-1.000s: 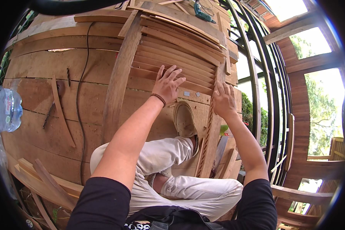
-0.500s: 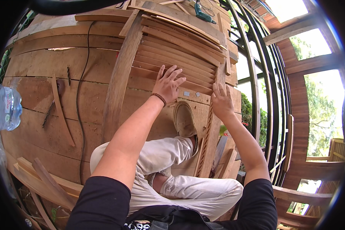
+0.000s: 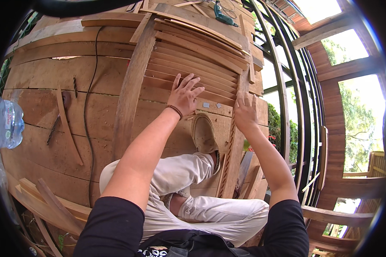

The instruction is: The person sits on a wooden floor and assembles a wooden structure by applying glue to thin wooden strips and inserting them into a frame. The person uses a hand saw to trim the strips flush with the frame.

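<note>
A wooden louvre frame lies before me, with a left side rail (image 3: 132, 92), a notched right side rail (image 3: 230, 180) and several thin slats (image 3: 188, 62) set across between them. On the nearest slat (image 3: 156, 83) rests my left hand (image 3: 184, 96), its fingers spread and nothing gripped. My right hand (image 3: 246, 115) lies over the right rail at that slat's right end, fingers stretched forward along the wood. Its palm side and the slat's end are hidden. Below the left hand, two small grey squares (image 3: 206, 105) lie on the boards.
Loose strips (image 3: 201, 32) are stacked over the frame's far end. A green power drill (image 3: 224, 16) lies beyond. At left are a black cable (image 3: 89, 90), drill bits (image 3: 75, 87), a curved wood strip (image 3: 68, 128) and a plastic bottle (image 3: 8, 122). My shoe (image 3: 204, 132) is inside the frame.
The whole view has shifted slightly left. Both hands keep nearly the same places on the slat and rail.
</note>
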Tool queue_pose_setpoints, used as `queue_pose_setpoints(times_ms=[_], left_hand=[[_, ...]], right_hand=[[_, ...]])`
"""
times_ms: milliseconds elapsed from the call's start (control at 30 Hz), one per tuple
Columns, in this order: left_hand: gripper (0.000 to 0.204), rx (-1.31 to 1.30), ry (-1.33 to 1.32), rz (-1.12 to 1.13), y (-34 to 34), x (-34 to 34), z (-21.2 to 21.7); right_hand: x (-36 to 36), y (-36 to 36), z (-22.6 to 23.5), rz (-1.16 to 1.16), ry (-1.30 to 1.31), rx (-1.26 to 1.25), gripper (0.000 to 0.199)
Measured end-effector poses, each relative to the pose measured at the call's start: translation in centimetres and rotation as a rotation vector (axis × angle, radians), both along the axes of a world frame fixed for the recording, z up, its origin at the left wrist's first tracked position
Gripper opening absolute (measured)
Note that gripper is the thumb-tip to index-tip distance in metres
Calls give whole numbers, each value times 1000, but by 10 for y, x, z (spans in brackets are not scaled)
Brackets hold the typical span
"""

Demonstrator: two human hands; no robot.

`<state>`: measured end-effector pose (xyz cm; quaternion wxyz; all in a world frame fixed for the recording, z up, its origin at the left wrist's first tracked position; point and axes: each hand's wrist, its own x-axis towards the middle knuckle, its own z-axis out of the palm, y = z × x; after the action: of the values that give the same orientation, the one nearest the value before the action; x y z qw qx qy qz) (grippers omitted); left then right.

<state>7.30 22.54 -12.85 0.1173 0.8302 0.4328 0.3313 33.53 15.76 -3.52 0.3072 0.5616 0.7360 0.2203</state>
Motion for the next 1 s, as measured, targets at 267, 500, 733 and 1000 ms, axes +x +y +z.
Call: queue_pose_setpoints(times_ms=[267, 500, 733, 1000], left_hand=[[44, -21, -30, -1, -1, -2, 2], [49, 0, -41, 4, -3, 3, 2], [50, 3, 13, -7, -2, 4, 5], [46, 20, 58, 24, 0, 2, 15]], right_hand=[[-16, 7, 15, 36, -59, -171, 33], [38, -34, 16, -350, 994, 390, 41], [22, -99, -63, -401, 1078, 613, 69], [1, -95, -61, -178, 900, 686, 68]])
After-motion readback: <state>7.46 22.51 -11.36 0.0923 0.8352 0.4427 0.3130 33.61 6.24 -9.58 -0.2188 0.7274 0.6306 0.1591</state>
